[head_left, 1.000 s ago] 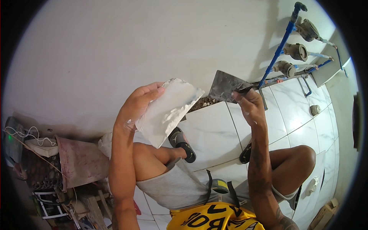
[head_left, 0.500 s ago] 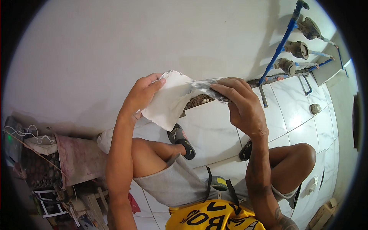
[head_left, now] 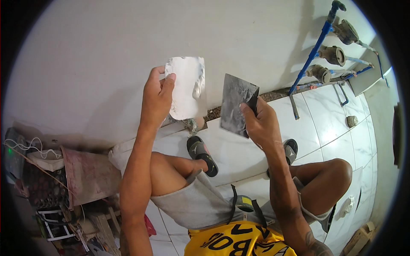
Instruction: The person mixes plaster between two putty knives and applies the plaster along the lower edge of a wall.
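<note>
The paste-coated plate (head_left: 185, 87), the landmark for all positions below, is held raised in front of the wall (head_left: 115, 38) by the left hand (head_left: 154, 99), which pinches its left edge with the thumb on the coated face; the fingers behind are mostly hidden. The right hand (head_left: 261, 124) pinches the dark flat blade (head_left: 235, 104), to the right of the plate, thumb on the smeared face. Compared with half a second ago, when the blade met the plate's right side, the two are now apart and the blade face is turned into view. In effect, the contact stroke is broken and each tool can be moved independently. White paste forms a ridge along the plate's right edge, nearest the blade. A narrow open gap separates these facing edges. Lateral room to the right of the plate extends past the blade toward the blue pipe (head_left: 308, 59), well apart. The bucket (head_left: 92, 175) stands well below and left of the plate, outside the immediate working zone.
</note>
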Motion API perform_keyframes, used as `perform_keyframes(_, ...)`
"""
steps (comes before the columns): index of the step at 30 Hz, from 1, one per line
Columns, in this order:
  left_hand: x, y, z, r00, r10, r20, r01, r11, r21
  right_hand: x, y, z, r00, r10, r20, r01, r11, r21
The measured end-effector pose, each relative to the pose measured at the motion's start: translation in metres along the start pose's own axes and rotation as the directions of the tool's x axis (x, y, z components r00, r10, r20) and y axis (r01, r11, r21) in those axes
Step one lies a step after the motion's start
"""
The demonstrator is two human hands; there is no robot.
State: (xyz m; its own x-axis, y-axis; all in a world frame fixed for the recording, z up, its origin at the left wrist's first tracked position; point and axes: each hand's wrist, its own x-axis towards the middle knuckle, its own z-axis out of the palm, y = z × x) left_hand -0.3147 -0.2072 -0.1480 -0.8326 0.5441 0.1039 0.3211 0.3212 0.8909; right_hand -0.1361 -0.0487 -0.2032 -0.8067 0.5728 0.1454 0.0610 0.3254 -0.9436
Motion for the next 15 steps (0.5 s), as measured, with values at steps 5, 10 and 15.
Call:
perform_keyframes(5,-0.002,0.009,0.017,0.904,0.343,-0.256,-0.365,0.930,-0.044,-0.003,0.005,0.031,0.951,0.301,0.069,-0.220,0.506,0.834)
perform_keyframes(10,-0.009,0.013,0.022,0.677,0.663,-0.320,-0.665,0.737,0.118,-0.004,-0.008,0.035,0.921,0.341,0.189,-0.238,0.109,0.965)
perform_keyframes(15,-0.018,0.010,0.032,0.514,0.811,-0.277,-0.779,0.577,0.243,0.004,-0.013,0.022,0.913,0.340,0.226,-0.238,-0.007,0.971)
